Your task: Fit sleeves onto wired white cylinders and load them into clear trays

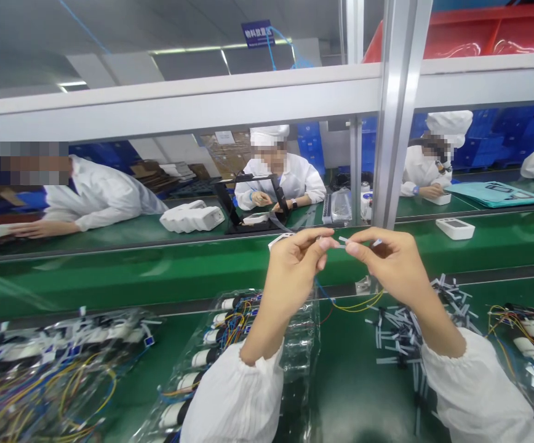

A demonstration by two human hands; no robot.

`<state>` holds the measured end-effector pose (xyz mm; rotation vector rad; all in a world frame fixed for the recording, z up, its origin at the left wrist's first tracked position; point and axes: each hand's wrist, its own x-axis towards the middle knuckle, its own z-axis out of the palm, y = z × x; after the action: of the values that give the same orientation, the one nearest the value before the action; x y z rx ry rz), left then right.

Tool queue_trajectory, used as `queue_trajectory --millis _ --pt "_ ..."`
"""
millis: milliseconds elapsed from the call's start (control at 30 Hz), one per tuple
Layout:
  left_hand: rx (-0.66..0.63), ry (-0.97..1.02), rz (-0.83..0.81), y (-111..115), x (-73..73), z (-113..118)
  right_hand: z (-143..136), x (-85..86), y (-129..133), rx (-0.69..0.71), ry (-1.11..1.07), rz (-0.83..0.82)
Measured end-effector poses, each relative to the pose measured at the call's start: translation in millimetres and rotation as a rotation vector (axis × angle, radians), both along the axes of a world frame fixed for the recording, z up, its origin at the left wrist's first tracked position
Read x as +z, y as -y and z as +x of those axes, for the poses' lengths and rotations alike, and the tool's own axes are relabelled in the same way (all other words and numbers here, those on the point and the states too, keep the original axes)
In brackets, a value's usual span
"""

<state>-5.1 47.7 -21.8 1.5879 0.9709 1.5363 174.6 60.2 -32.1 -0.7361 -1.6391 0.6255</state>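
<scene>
Both my hands are raised and close together above the green bench. My left hand is closed in a pinch of thumb and forefinger; what lies between the fingertips is too small to make out. My right hand pinches a small pale strip, which bridges the gap to the left fingertips. Below the hands hang thin blue and yellow wires; their upper end is hidden. Beneath my right forearm lies a loose pile of pale strips with dark parts.
A clear plastic tray holds several black-and-white cylinders with wires. More wired cylinders lie left, others right. Ahead, a green conveyor belt carries a white device. A metal post stands before me. Co-workers sit opposite.
</scene>
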Motion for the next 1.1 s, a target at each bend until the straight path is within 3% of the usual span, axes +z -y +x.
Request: queue_trajectory --millis 133,533,867,1100 --pt "0.044 -0.001 0.032 8.9 1.4 2.4 -1.5 -1.4 0.4 -0.074 0.115 0.120" --pt "0.122 -0.211 0.233 12.2 -5.6 5.8 -2.6 -1.3 5.3 -0.061 0.160 0.244" --pt "0.036 0.036 0.170 13.8 -0.4 13.6 -1.5 0.0 11.6 -0.131 0.196 0.367" --pt "0.050 0.039 0.168 16.0 2.5 12.0 -2.9 0.8 13.4 -0.126 0.188 0.407"
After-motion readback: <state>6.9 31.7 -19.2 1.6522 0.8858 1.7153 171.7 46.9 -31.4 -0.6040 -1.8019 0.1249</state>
